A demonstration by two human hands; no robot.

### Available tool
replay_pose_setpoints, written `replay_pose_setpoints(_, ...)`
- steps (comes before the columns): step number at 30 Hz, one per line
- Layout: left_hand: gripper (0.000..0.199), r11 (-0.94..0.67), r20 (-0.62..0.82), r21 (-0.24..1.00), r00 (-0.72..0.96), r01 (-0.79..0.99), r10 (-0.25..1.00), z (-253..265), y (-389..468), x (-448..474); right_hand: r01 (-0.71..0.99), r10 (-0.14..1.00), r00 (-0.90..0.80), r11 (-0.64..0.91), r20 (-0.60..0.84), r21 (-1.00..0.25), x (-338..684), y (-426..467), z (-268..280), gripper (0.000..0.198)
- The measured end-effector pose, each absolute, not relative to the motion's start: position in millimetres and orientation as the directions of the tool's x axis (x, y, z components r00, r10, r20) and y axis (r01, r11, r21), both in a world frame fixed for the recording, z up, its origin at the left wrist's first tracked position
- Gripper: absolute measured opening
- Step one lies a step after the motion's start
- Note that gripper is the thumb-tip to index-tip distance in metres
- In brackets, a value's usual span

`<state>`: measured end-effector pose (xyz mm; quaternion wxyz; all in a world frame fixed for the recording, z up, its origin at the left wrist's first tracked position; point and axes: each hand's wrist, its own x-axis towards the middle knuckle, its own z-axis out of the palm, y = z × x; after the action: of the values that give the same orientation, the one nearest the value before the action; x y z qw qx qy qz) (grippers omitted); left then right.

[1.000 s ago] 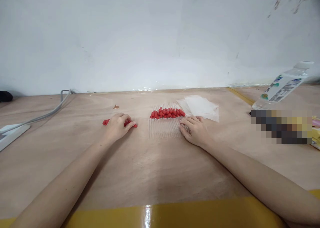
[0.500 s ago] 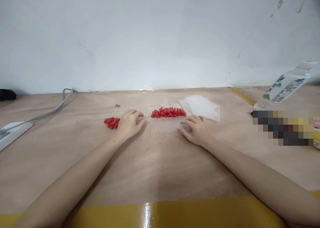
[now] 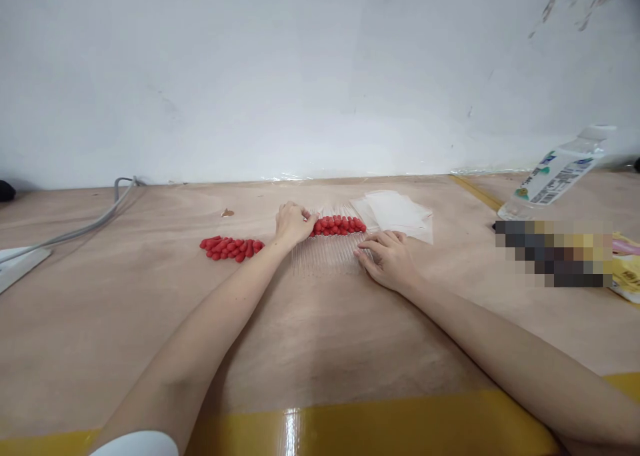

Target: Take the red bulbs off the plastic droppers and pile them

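Observation:
A row of small red bulb-shaped pieces (image 3: 341, 226) lies across a band of thin, clear plastic strips or sticks (image 3: 325, 255) on the table. At the left end of this row is my left hand (image 3: 294, 223), its fingers closed together, with a bit of red showing at the fingertips. My right hand (image 3: 390, 259) rests at the right edge of the clear strips, fingers loosely bent and thumb apart from them; I see nothing held in it. Farther left, a separate pile of red pieces (image 3: 233, 248) sits on the wood.
White sheets or clear bags (image 3: 395, 213) lie behind my right hand. To the right, a clear bottle (image 3: 555, 176) leans at a slant near a pixelated patch and a yellow packet (image 3: 627, 273). A grey cable (image 3: 100, 226) runs to a white block (image 3: 23, 266) on the left.
My left hand has moved right and away from me, from beside the left pile to the left end of the row, uncovering that pile. My right hand stays nearly where it was.

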<state>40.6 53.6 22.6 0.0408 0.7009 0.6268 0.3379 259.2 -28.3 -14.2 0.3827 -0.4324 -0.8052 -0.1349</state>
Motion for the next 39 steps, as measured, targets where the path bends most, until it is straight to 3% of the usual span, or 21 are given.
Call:
replay_pose_setpoints(5, 0.024, -0.286, 0.548, 0.527, -0.063, 0.800, 0.834, 28.7, 31.4, 30.8, 0.792, 0.592, -0.315, 0.594, 0.742, -0.138, 259.1, -27.1, -15.1, 0.017)
replay_pose_setpoints(10, 0.017, -0.537, 0.600, 0.475, 0.190, 0.697, 0.777, 27.4, -22.0, 3.9, 0.718, 0.522, -0.292, 0.673, 0.801, -0.177, 256.5, -31.6, -9.7, 0.039)
replay_pose_setpoints(15, 0.009, -0.676, 0.585, 0.378, 0.404, 0.632, 0.704, 10.4, -54.9, -13.0, 0.635, 0.466, -0.513, 0.771, 0.721, -0.047, 248.1, -43.7, 3.7, 0.054)
replay_pose_setpoints(20, 0.007, -0.763, 0.617, 0.315, 0.490, 0.564, 0.616, 1.6, -59.4, -8.7, 0.544, 0.396, -0.660, 0.838, 0.638, 0.042, 237.5, -43.8, -1.0, 0.045)
replay_pose_setpoints(26, 0.005, -0.798, 0.629, 0.273, 0.528, 0.538, 0.571, 1.4, -63.6, -7.4, 0.499, 0.356, -0.645, 0.866, 0.676, 0.020, 229.6, -39.5, -10.2, 0.024)
replay_pose_setpoints(31, 0.030, -0.766, 0.632, 0.260, 0.496, 0.588, 0.596, 1.4, -60.5, -0.9, 0.447, 0.331, -0.637, 0.894, 0.697, -0.016, 227.9, -38.6, -12.7, 0.022)
replay_pose_setpoints(39, 0.020, -0.850, 0.632, 0.128, 0.619, 0.511, 0.467, -4.9, -51.9, 9.0, 0.445, 0.340, -0.645, 0.895, 0.684, -0.025, 224.4, -41.1, -13.0, 0.023)
